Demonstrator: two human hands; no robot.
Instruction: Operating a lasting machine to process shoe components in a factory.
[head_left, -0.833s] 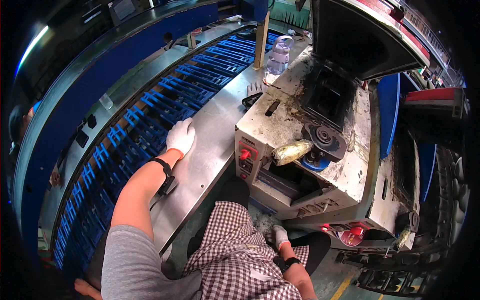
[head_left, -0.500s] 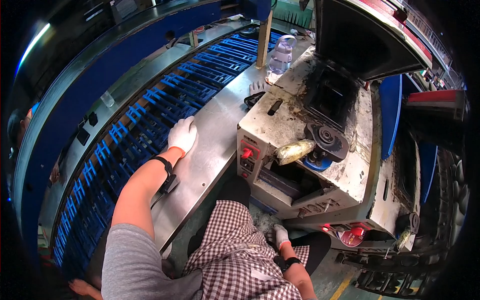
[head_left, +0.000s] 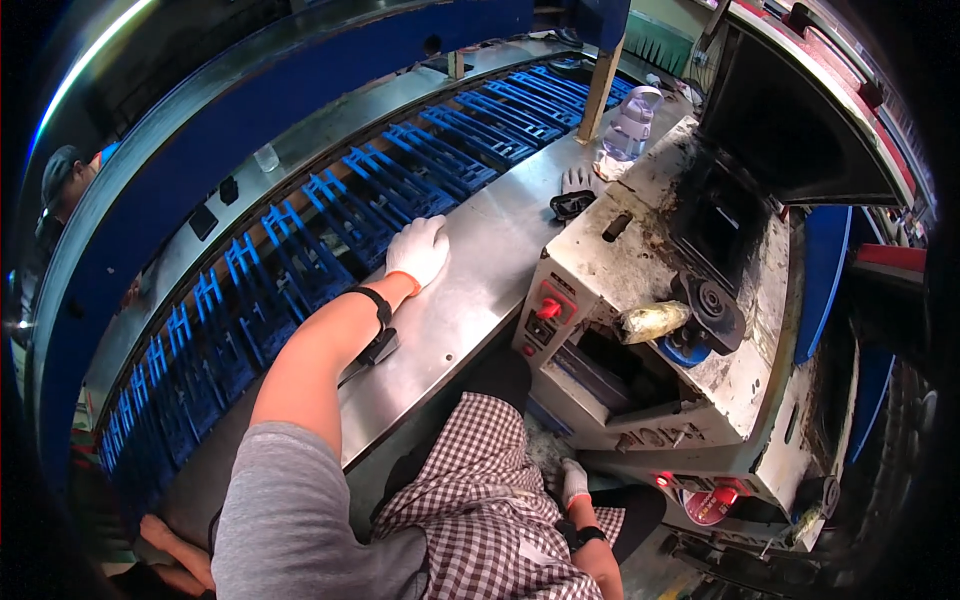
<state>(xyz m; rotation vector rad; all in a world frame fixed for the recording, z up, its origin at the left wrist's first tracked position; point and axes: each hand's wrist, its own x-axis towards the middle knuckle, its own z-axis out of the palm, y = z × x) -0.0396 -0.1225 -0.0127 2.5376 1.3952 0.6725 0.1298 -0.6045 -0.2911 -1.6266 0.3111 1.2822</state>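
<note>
My left hand [head_left: 418, 250], in a white knit glove with an orange cuff, rests on the steel tabletop [head_left: 480, 270] beside the blue slatted conveyor [head_left: 350, 190]. It looks open, palm down, and nothing shows in it. Low by my right knee is my right hand [head_left: 574, 482], gloved the same way. Its fingers seem loosely extended without an object, though they are partly hidden. In front of me stands a worn white machine [head_left: 640, 250] with its dark lid [head_left: 790, 120] raised. A tape-wrapped handle [head_left: 655, 322] sticks out beside a dark round fitting [head_left: 712, 300] on its top.
At the table's far end are a clear bottle [head_left: 630, 125], a grey glove [head_left: 578, 181] and a small black object [head_left: 572, 206]. A wooden post [head_left: 600, 95] rises there. A red knob [head_left: 551, 307] juts from the machine's front. Another person [head_left: 68, 185] is across the conveyor.
My view has swung left, so the scene sits further right in the picture. The left hand stays on the steel tabletop, and the right hand stays low by my knee.
</note>
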